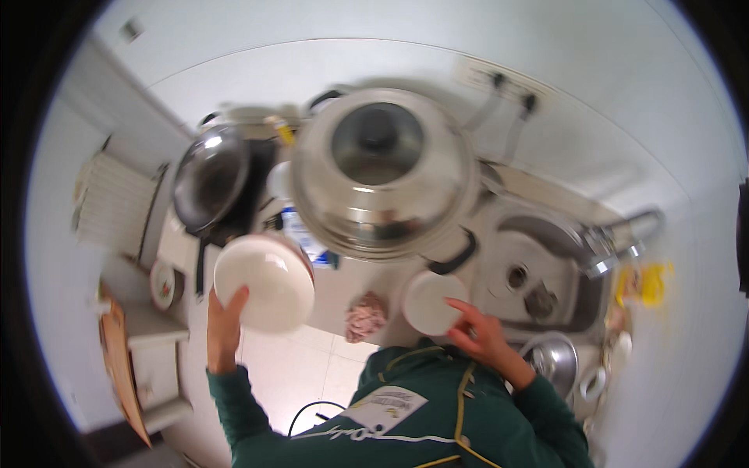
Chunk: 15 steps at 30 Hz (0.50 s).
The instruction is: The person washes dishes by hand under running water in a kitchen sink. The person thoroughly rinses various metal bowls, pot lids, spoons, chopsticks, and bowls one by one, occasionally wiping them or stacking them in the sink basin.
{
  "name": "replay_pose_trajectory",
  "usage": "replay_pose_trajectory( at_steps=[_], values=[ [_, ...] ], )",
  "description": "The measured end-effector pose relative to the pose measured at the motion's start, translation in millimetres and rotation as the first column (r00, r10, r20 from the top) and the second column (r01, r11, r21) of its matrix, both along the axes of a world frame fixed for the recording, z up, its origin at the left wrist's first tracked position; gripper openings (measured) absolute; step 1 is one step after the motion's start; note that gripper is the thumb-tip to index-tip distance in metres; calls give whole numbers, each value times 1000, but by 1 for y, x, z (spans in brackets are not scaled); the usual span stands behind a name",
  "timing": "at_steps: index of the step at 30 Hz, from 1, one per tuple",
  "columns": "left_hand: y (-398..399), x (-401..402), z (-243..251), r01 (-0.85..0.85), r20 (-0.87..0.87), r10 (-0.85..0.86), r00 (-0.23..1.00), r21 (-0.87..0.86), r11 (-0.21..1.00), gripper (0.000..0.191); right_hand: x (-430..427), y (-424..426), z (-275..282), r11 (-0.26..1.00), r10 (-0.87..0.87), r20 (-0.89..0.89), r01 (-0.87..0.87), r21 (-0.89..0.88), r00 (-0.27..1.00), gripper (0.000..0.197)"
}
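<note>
My left hand (225, 322) grips the near left rim of a white bowl (266, 284), thumb over its edge, above the gap at the counter's front. On the right, my right hand (477, 333) reaches over a smaller white bowl (432, 301) at the counter's front edge, its fingers at the rim; whether they hold it I cannot tell. Between the two bowls a crumpled pinkish cloth (366, 317) lies on the counter. Beyond them stands a large steel pot with a domed lid (380, 216), its black handle (456, 254) pointing towards the smaller bowl.
A wok (212, 175) stands on the back left. The steel sink (526, 269) with a faucet (603, 251) lies right, a dark scrubber (540, 301) inside. A metal basin (553, 362) sits near my right forearm. Far left are a patterned bowl (164, 285) and a wooden board (120, 362).
</note>
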<state>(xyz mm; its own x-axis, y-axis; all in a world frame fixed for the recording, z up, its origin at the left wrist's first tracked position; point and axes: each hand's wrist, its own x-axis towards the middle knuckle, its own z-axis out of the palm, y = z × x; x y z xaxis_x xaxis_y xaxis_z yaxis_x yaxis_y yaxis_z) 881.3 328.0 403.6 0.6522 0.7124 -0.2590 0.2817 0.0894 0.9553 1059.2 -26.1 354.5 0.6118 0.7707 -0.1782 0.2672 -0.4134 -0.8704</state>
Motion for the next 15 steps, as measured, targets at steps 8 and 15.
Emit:
replay_pose_trajectory(
  at_steps=[8, 15],
  values=[
    [-198, 142, -97, 827, 43, -827, 561, -4, 562, 44, -4, -74, -8, 921, -380, 114, 364, 137, 918, 73],
    [-331, 305, -124, 665, 129, -940, 315, -737, 121, 57, 88, -187, -86, 517, -582, -763, 853, -79, 282, 62]
  ],
)
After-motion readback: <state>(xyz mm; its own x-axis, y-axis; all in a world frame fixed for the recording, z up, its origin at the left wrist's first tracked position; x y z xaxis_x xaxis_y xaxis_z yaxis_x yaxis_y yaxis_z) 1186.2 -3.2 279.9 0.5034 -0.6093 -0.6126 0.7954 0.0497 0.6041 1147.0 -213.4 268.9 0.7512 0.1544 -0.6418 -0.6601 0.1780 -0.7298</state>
